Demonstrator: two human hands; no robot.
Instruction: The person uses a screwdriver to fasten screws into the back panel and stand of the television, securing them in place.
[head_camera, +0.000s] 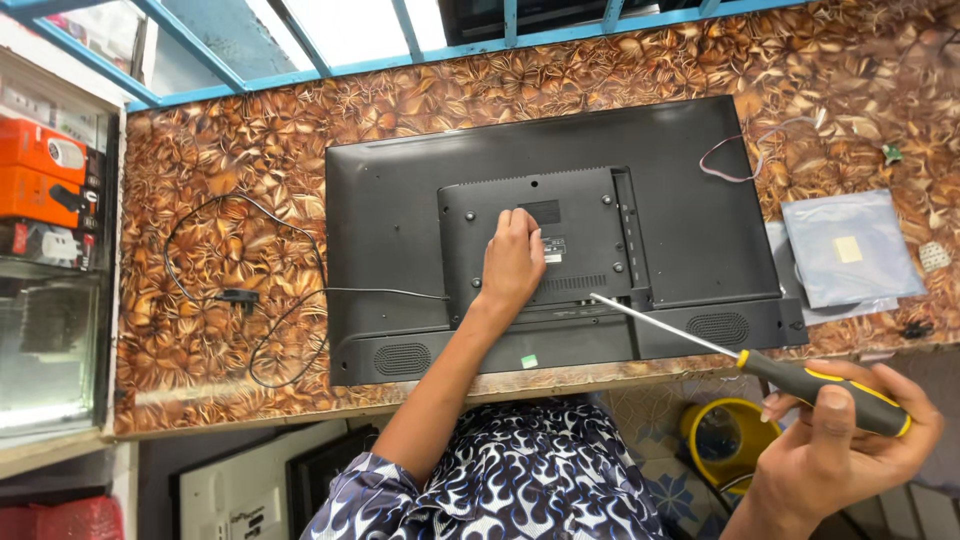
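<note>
Nearest, the right hand (835, 445) holds a screwdriver (760, 365) off the bench's front edge, its fingers (832, 410) clamped around the black-and-yellow handle; the long metal shaft slants up and left, its tip lying over the lower edge of the raised rear panel of a flat television (560, 235). Below the hands, a patterned blue-and-white sleeve (520, 470) and a yellow bucket (725, 435) on the floor are visible. The television lies face down on the bench (200, 190) (a surface with a brown leaf pattern), its black back uppermost and its lower edge close to the bench's front. The left hand (512, 262) rests palm down on the raised central panel, fingers together and flat, gripping nothing. A thin black cable (250, 295) loops over the bench to the left of the set and runs to its back. To the right lie a grey plastic bag (850, 250) and, farther back, a thin pink-and-white wire (745, 155). At far left stand orange boxes (40, 170) on a shelf; beyond the bench runs a blue metal frame (300, 75).
</note>
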